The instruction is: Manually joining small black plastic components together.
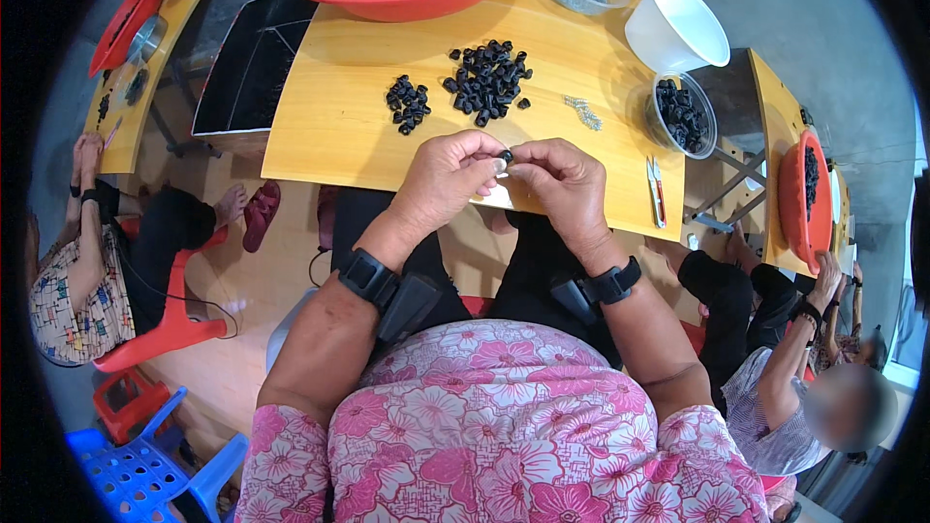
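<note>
At the table's near edge my two hands meet around one small black part point(506, 156). My left hand point(450, 174) pinches it between thumb and fingers. From the other side my right hand point(562, 179) closes its thumb and fingertips against it; whether a smaller piece sits in those fingertips is hidden. Beyond them lies a big pile of small black parts point(487, 80), with a smaller black pile point(408, 105) to its left. Small silvery pieces point(583, 113) lie in a little heap right of the piles. Scissors-like snips point(657, 192) with red on the handle rest near the right edge.
A red basin point(426, 6) of black parts stands at the table's back. Right of it are a clear bowl point(612, 2) of silvery pieces, a white tub point(668, 29) and a clear tub point(712, 126) of black parts. Other people sit at tables left and right.
</note>
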